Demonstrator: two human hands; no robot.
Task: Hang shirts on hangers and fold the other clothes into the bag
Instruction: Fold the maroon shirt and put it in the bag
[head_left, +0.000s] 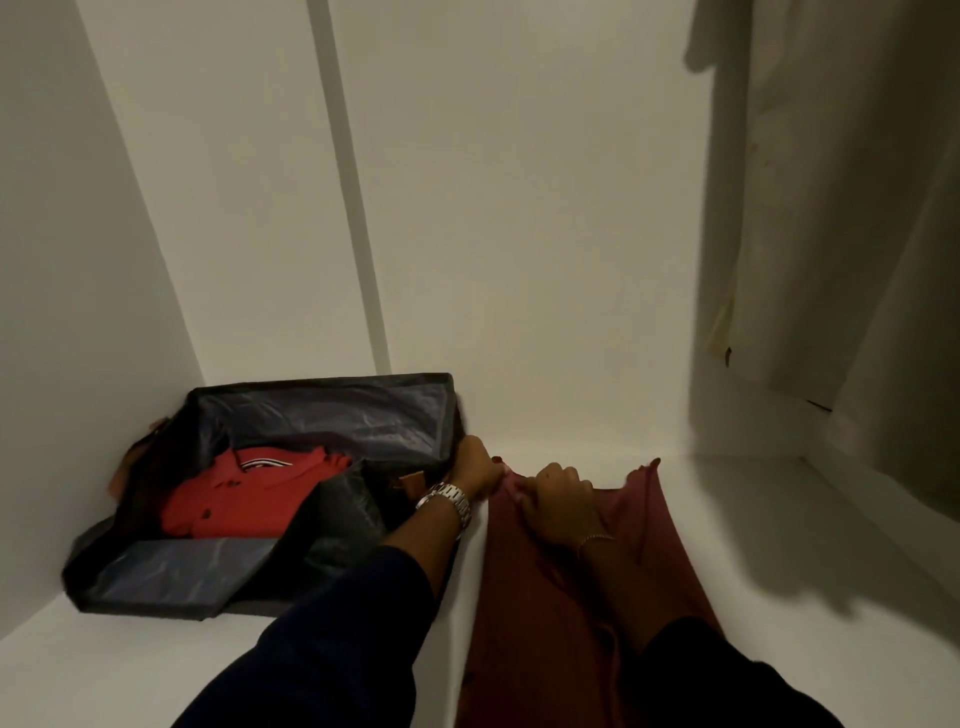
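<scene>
A dark red garment lies stretched along the white shelf, running from the back toward me. My left hand, with a metal watch on its wrist, grips the garment's far left corner. My right hand grips its far edge just to the right, fingers curled into the cloth. An open dark bag with a blue-grey lining sits to the left in the corner. A folded bright red polo shirt lies inside it.
White walls enclose the shelf at the left and back. A pale shirt hangs at the upper right, its hem above the shelf's right end and casting a shadow there.
</scene>
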